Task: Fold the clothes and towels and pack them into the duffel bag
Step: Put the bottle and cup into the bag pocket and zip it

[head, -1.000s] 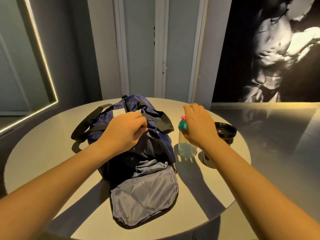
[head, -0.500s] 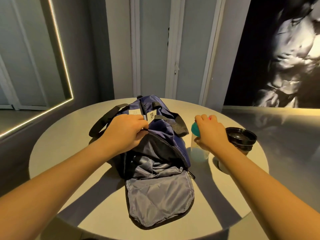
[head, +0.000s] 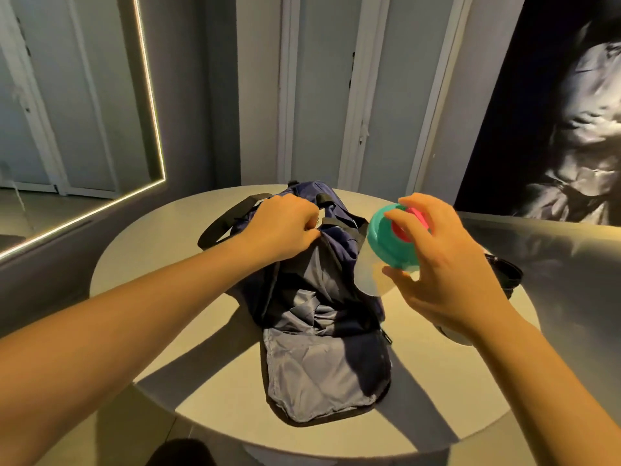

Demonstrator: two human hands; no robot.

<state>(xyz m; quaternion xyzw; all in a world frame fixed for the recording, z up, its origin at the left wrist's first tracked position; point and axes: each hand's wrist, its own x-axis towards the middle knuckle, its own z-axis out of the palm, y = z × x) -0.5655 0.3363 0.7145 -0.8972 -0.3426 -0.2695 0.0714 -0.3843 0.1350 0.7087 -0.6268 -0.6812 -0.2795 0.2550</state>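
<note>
So, one duffel bag [head: 339,243] lies unzipped on the round table [head: 151,264], my left hand [head: 285,230] pinching its top edge. My right hand [head: 447,264] grips one teal-capped bottle [head: 386,243], and that arm hides most of one black bowl [head: 507,274].

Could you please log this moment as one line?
left hand: grips duffel bag rim | right hand: holds teal-lidded bottle off table | duffel bag: open

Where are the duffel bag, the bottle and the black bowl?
duffel bag [head: 316,378], head view, on its grey inner lining.
bottle [head: 383,243], head view, on its teal lid.
black bowl [head: 505,274], head view, on its visible side.
</note>
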